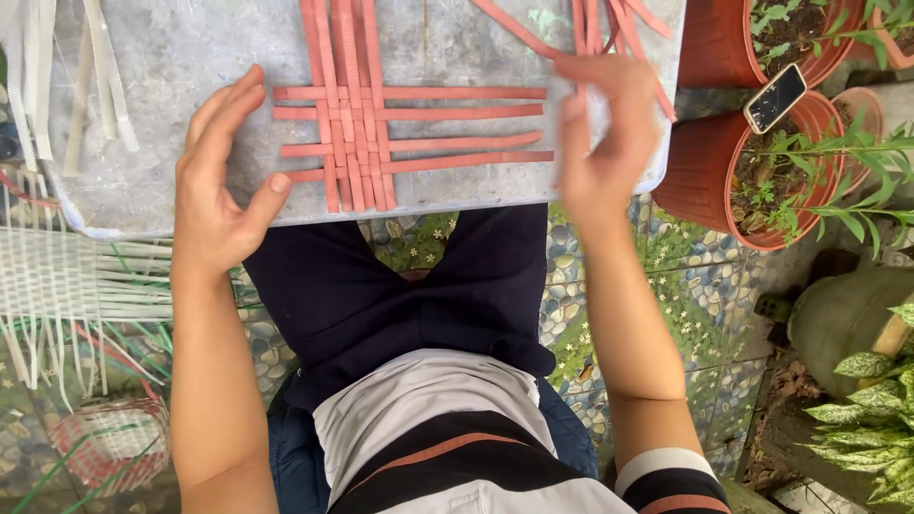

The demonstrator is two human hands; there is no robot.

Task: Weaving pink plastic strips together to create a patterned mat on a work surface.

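Pink strips (381,133) are seen partly interlaced at the upper centre of the frame, on a grey board (190,57): a small crossing is woven, long ends are left free. More loose strips (609,24) lie at upper right, where the right hand (605,133) is curled, fingertips touching one. The left hand (219,181) is spread open, flat beside the weave.

Grey board (190,57): bare surface open between the left hand (224,181) and the woven red strips (381,133). Left edge: loose white strips (95,76) lie in the way. Top right: spare red strips (609,24) crowd the corner beside the right hand (605,143). Off the right edge: terracotta pots (714,162) stand just beside, one carrying a phone (775,97). Near edge: the knees sit close below.
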